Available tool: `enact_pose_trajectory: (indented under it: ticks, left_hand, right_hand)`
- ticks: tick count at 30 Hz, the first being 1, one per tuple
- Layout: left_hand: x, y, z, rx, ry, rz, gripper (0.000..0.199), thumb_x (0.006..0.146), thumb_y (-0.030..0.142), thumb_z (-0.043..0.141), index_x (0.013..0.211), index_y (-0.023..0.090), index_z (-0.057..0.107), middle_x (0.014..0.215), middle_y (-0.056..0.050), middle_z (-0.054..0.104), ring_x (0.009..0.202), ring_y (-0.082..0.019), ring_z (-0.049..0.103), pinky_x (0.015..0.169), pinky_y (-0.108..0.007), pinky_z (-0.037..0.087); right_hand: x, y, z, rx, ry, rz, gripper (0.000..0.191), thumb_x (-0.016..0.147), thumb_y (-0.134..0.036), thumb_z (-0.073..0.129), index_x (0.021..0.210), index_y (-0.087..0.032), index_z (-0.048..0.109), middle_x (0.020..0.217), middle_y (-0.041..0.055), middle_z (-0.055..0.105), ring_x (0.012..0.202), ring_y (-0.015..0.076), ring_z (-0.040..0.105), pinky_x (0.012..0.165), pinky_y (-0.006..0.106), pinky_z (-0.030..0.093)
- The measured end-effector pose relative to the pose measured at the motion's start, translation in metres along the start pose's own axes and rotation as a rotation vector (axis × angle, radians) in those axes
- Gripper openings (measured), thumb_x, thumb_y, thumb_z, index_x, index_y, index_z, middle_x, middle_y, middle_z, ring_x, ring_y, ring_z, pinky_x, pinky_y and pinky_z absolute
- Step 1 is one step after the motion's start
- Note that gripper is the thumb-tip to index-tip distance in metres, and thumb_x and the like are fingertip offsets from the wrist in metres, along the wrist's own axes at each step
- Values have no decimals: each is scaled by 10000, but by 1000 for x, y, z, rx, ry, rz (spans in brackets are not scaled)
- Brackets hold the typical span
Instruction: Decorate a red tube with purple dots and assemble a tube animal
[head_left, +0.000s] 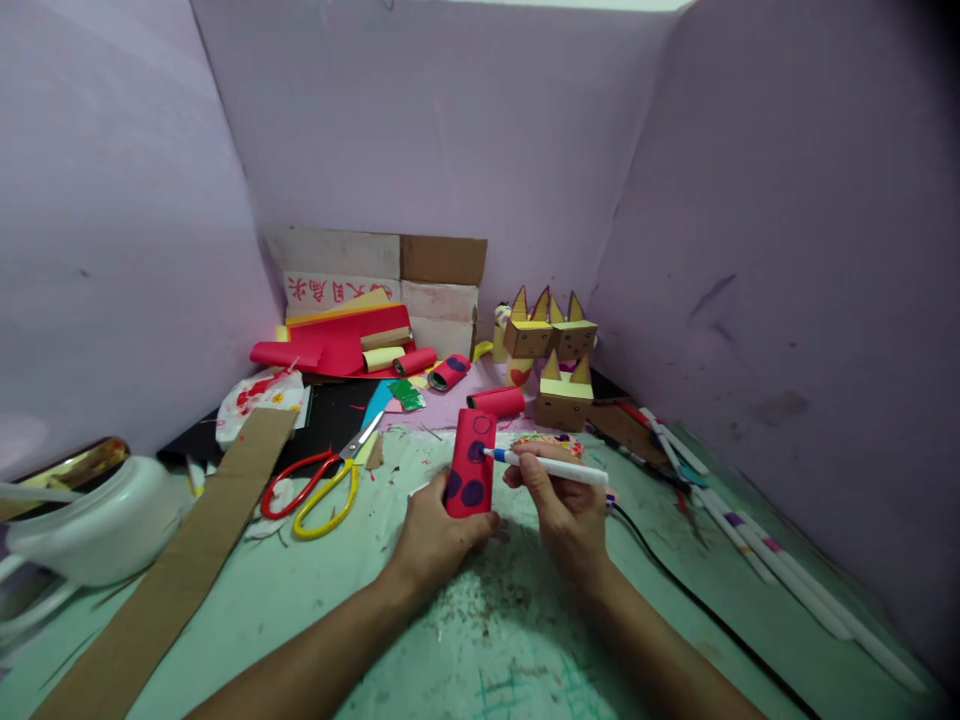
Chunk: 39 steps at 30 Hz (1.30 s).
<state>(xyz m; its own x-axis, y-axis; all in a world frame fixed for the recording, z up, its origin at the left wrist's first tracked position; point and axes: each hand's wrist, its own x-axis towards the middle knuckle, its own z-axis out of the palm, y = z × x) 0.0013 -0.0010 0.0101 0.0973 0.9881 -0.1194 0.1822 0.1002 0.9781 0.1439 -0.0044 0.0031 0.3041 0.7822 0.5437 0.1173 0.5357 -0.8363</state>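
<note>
In the middle of the head view, my left hand (433,530) grips the lower end of a red paper-covered tube (463,468), held nearly upright. Several dark blue-purple filled spots and one outlined circle near the top mark its surface. My right hand (562,510) is closed round a white marker pen (562,468) with a blue tip end. The marker's tip touches, or almost touches, the spot in the tube's middle. Just behind lies a plain red tube (496,403), and a spotted red tube (450,372) rests farther back.
Scissors (349,455) with red and yellow handles lie left of my hands, beside a long cardboard strip (202,540). Cardboard boxes with pointed ears (564,400) stand behind. Several white markers (780,570) and a black cable (690,590) lie right. A white pot (105,520) stands far left.
</note>
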Motion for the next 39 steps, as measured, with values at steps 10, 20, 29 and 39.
enact_pose_trajectory:
  ticks: [10,20,29,39]
  left_hand:
    - [0,-1,0,5,-14,-7,262,566,199,727,775,170,572,600,42,579,529,-115,490,499,-236,407]
    - [0,-1,0,-17,-26,14,276,561,194,737,778,168,568,613,53,566,543,-103,474,506,-224,404]
    - [0,-1,0,9,-15,-6,277,552,208,748,761,173,570,591,57,566,528,-105,471,489,-220,392]
    - [1,-1,0,2,-15,20,298,544,188,759,787,167,588,626,53,576,561,-107,473,503,-216,405]
  right_hand:
    - [0,1,-2,-7,-12,-16,166,886,-332,629,866,-186,705,628,9,672,569,159,633,540,280,516]
    - [-2,0,-2,47,-46,-3,122,878,-297,644,865,-193,707,623,-3,670,559,143,632,534,259,515]
    - [1,5,-1,41,-18,-21,102,881,-276,644,916,-215,718,691,-5,693,626,141,648,588,260,524]
    - [0,3,2,46,-26,-14,105,873,-277,649,907,-212,723,701,10,701,624,153,661,596,270,542]
